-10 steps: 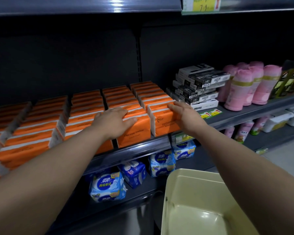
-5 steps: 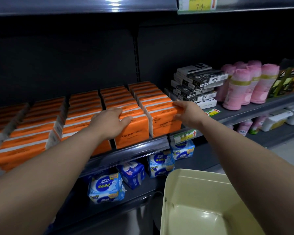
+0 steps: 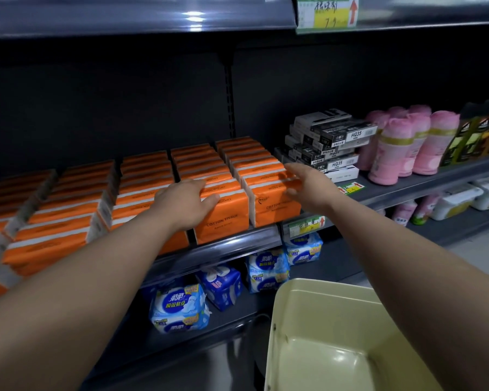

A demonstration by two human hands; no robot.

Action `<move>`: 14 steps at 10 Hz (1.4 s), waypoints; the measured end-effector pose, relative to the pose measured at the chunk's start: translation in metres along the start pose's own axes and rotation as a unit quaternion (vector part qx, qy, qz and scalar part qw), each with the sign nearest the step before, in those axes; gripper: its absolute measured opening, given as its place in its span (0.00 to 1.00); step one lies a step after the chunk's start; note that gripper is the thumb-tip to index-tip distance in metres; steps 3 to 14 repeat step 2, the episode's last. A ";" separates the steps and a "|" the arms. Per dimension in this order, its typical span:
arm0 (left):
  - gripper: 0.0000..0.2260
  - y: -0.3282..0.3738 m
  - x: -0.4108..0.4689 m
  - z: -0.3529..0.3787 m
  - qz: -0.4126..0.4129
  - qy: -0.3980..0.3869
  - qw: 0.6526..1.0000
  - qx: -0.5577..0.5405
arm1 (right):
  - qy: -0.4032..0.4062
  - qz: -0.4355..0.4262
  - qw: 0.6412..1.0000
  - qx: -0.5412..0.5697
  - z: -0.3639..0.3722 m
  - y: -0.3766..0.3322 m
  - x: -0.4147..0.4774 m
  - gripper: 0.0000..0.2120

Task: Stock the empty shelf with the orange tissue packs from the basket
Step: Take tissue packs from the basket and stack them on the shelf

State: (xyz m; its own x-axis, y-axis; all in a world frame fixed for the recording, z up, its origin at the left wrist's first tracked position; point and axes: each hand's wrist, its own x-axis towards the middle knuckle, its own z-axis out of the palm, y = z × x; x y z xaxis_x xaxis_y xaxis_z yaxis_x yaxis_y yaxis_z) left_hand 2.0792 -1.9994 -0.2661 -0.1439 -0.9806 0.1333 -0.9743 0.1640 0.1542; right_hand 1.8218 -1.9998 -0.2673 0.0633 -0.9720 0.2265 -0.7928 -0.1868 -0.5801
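At the left of the frame, the orange tissue packs point(image 3: 68, 221) stand in tight rows across the shelf point(image 3: 232, 246), each on edge with its printed face forward, a way of packing that fits many in and lets a shopper read the label. Toward the middle, the left hand point(image 3: 185, 203) lies palm-down with fingers loosely spread over the top front corner of a front pack marked COTTON TISSUE point(image 3: 223, 221); it grips nothing, and looks placed to press the row back and square it against its neighbours. Just right of it, the right hand point(image 3: 305, 187) is open and wide, fingers spread, at the outer side of the last row of packs; whether it touches them I cannot tell, as it is blurred, but the pose suits nudging that row inward, away from the stack of black and white boxes point(image 3: 331, 142) beside it. Further right stand pink bottles point(image 3: 407, 145). At the lower right of the frame the cream basket point(image 3: 294, 306) shows only bare bottom in the part visible, so the stocking appears all but finished, with straightening the remaining work.
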 end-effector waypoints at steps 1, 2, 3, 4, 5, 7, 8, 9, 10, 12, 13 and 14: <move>0.24 -0.001 -0.012 -0.008 -0.012 0.006 1.000 -0.004 | -0.004 -0.011 1.000 -0.018 -0.002 -0.008 -0.005 0.22; 0.18 -0.005 -0.030 -0.012 -0.008 0.010 1.000 0.000 | -0.002 -0.034 0.997 -0.066 -0.005 -0.022 -0.017 0.24; 0.18 -0.005 -0.030 -0.012 -0.008 0.010 1.000 0.000 | -0.002 -0.034 0.997 -0.066 -0.005 -0.022 -0.017 0.24; 0.18 -0.005 -0.030 -0.012 -0.008 0.010 1.000 0.000 | -0.002 -0.034 0.997 -0.066 -0.005 -0.022 -0.017 0.24; 0.18 -0.005 -0.030 -0.012 -0.008 0.010 1.000 0.000 | -0.002 -0.034 0.997 -0.066 -0.005 -0.022 -0.017 0.24; 0.18 -0.005 -0.030 -0.012 -0.008 0.010 1.000 0.000 | -0.002 -0.034 0.997 -0.066 -0.005 -0.022 -0.017 0.24; 0.18 -0.005 -0.030 -0.012 -0.008 0.010 1.000 0.000 | -0.002 -0.034 0.997 -0.066 -0.005 -0.022 -0.017 0.24; 0.18 -0.005 -0.030 -0.012 -0.008 0.010 1.000 0.000 | -0.002 -0.034 0.997 -0.066 -0.005 -0.022 -0.017 0.24; 0.18 -0.005 -0.030 -0.012 -0.008 0.010 1.000 0.000 | -0.002 -0.034 0.997 -0.066 -0.005 -0.022 -0.017 0.24; 0.18 -0.005 -0.030 -0.012 -0.008 0.010 1.000 0.000 | -0.002 -0.034 0.997 -0.066 -0.005 -0.022 -0.017 0.24; 0.18 -0.005 -0.030 -0.012 -0.008 0.010 1.000 0.000 | -0.002 -0.034 0.997 -0.066 -0.005 -0.022 -0.017 0.24; 0.18 -0.005 -0.030 -0.012 -0.008 0.010 1.000 0.000 | -0.002 -0.034 0.997 -0.066 -0.005 -0.022 -0.017 0.24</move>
